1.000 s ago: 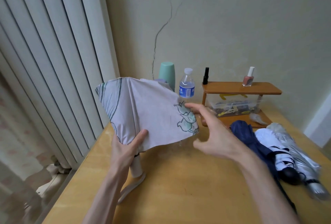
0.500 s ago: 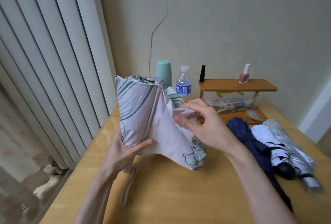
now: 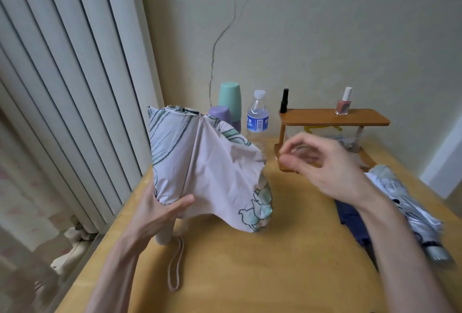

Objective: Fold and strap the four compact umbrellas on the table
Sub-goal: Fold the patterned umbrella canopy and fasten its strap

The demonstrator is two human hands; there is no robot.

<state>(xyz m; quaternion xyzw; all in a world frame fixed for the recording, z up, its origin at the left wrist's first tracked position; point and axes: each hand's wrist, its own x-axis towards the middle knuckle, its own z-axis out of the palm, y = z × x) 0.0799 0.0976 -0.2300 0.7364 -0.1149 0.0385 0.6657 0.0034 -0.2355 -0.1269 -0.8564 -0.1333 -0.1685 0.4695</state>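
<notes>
Left grip (image 3: pixel 160 212) clasping pink umbrella (image 3: pixel 200 162) upright at left of the surface (image 3: pixel 275 262), right grip (image 3: pixel 325 165) loosely curled, empty, just right of it, navy umbrella (image 3: pixel 347 215), silver umbrella (image 3: pixel 405 202) lying at right.

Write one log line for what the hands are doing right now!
step: folding pink umbrella | left hand: grips it upright | right hand: in air beside it, holding nothing

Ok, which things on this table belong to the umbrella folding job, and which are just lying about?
Job: pink patterned umbrella, gripped by the left hand; navy umbrella; silver umbrella.
Lying about: mint cup, purple cup, water bottle, black bottle, nail polish, wooden shelf.
</notes>
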